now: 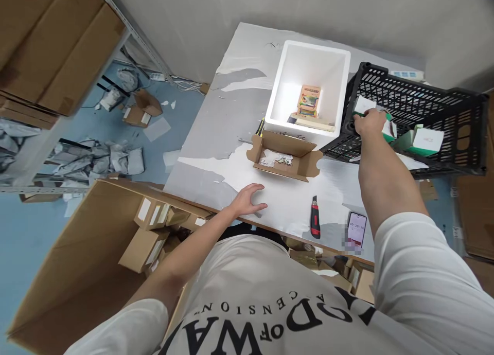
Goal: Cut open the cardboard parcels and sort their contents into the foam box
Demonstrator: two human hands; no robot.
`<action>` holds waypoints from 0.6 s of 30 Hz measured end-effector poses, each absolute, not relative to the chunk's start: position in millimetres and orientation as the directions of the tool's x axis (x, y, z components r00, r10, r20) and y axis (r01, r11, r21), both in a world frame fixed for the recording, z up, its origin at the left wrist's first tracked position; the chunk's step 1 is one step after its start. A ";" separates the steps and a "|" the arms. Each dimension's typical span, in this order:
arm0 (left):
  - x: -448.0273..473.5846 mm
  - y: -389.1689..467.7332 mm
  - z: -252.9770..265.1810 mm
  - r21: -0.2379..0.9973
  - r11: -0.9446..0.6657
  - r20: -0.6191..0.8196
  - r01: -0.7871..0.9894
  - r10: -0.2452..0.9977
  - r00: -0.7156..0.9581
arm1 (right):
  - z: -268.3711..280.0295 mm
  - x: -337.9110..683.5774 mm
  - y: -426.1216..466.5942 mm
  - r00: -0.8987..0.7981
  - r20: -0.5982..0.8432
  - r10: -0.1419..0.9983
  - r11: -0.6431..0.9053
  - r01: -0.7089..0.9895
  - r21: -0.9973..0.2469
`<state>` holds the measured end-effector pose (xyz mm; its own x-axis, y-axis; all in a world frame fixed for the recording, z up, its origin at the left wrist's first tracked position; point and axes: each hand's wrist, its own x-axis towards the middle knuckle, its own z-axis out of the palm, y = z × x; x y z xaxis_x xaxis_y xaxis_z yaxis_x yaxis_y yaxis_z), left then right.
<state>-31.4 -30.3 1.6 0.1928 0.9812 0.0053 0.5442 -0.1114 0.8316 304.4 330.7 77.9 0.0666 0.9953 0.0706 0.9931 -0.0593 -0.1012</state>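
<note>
White fabric nearest: shirt (270, 293) at 6 o'clock, with clock centred on small open carton (289, 144). At 8, large brown carton (77, 252) beside worktable (200, 139), with smaller brown boxes (141, 249) inside.

At 4 to 5, phone (357, 224) with timer-like display. At 5, red-and-black cutter (315, 218) laid flat, out of both hands; any cutting judged over for now.

At 7, left hand (250, 199) at table edge, thumb and fingers spread apart, nothing held. Cannot tell whether resting or hovering.

At centre, small open carton, flaps up, with only whitish scraps (276, 158) visible inside. Judged done: opening. Not yet done: closing.

At 12 to 1, just behind, white foam box (328, 61), lidless, with orange printed item (309, 99) and paler flat items (312, 122) inside. Cannot tell book from packet.

At 2, right hand (371, 122) over black crate (424, 98), fingers on white-and-green box (364, 104); touching, but cannot tell whether clamped tight. Box inside crate, at end nearest foam box. Judged part-way: box reached, lifting clear not shown. At 3, same crate, second box (427, 140), apart from right hand.

Farthest, at 9, grey parcels (127, 159) on floor.
</note>
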 end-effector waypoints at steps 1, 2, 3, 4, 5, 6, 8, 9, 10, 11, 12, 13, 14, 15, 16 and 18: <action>-32.2 -28.8 1.3 0.827 -0.125 0.028 0.548 0.983 0.182 | 77.8 305.6 329.5 0.109 0.002 0.994 -0.108 0.987 -0.123; -32.7 -27.1 0.9 0.819 -0.136 0.055 0.558 0.985 0.161 | 79.1 306.7 327.7 0.159 -0.061 0.985 -0.168 0.971 -0.171; -33.2 -25.0 0.2 0.809 -0.142 0.082 0.571 0.988 0.130 | 81.4 307.9 324.7 0.191 -0.099 0.977 -0.209 0.951 -0.226; -33.8 -22.7 -0.8 0.798 -0.142 0.107 0.586 0.990 0.093 | 84.1 309.1 320.1 0.174 -0.091 0.981 -0.193 0.943 -0.271; -34.5 -20.0 -2.2 0.789 -0.134 0.129 0.600 0.990 0.053 | 86.6 310.3 313.5 0.150 -0.069 0.986 -0.164 0.939 -0.303; -35.7 -16.8 -4.1 0.784 -0.121 0.143 0.609 0.990 0.012 | 88.2 311.3 304.3 0.131 -0.029 0.991 -0.133 0.934 -0.330; -39.8 -8.7 -10.1 0.786 -0.070 0.137 0.614 0.989 -0.063 | 85.3 312.3 276.4 0.121 0.099 0.988 -0.075 0.924 -0.376; -42.9 -3.6 -14.1 0.791 -0.031 0.117 0.611 0.988 -0.102 | 79.5 311.8 257.6 0.124 0.195 0.973 -0.034 0.913 -0.407; -46.5 2.2 -18.7 0.794 0.015 0.089 0.607 0.986 -0.141 | 70.1 310.4 235.9 0.129 0.301 0.945 0.019 0.895 -0.446; -50.6 8.8 -23.8 0.796 0.064 0.055 0.602 0.983 -0.177 | 57.2 308.1 212.1 0.150 0.381 0.912 0.056 0.876 -0.478; -55.0 16.0 -29.0 0.795 0.108 0.020 0.597 0.979 -0.204 | 41.1 304.9 187.2 0.171 0.421 0.891 0.078 0.855 -0.512; -59.2 23.6 -34.3 0.794 0.142 -0.013 0.592 0.976 -0.217 | 22.6 300.6 162.6 0.195 0.422 0.885 0.083 0.827 -0.556; -63.0 31.2 -39.2 0.793 0.161 -0.042 0.587 0.977 -0.211 | 3.0 295.5 139.3 0.209 0.377 0.902 0.072 0.788 -0.611; -66.1 38.5 -43.7 0.794 0.168 -0.069 0.584 0.980 -0.189 | -16.7 289.7 118.6 0.192 0.276 0.942 0.044 0.743 -0.668; -68.4 45.2 -47.6 0.794 0.173 -0.097 0.583 0.982 -0.159 | -35.0 283.3 101.4 0.137 0.141 0.981 0.004 0.702 -0.712; -70.1 55.8 -53.7 0.785 0.200 -0.165 0.587 0.980 -0.113 | -64.0 270.3 79.0 0.032 -0.075 0.997 -0.077 0.663 -0.744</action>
<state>-70.1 55.8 -53.7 -0.1126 0.9798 -0.1650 0.5869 0.1996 0.7847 270.3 79.0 -64.0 0.0319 0.9966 -0.0753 0.6632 -0.0775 -0.7445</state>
